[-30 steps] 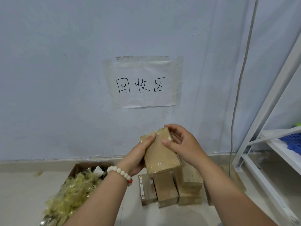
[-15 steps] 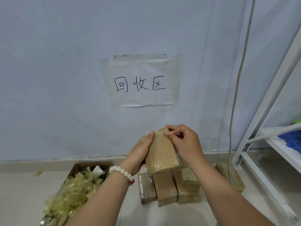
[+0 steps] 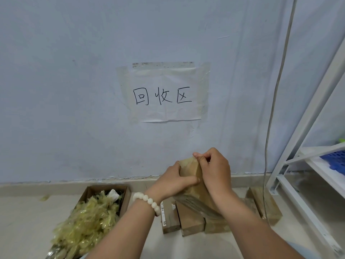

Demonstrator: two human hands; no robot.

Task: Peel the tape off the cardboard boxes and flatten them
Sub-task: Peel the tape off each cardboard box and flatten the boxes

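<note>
Head view: your left hand (image 3: pixel 179 181) has a curled grip round the taped cardboard box (image 3: pixel 188 168), held up before the wall (image 3: pixel 74 90); your right hand (image 3: pixel 216 171) pinches at its top edge. Below, more boxes (image 3: pixel 190 220) lie on the floor (image 3: pixel 22 221), beside a carton (image 3: pixel 101 189) of tape scraps (image 3: pixel 87 217).
</note>
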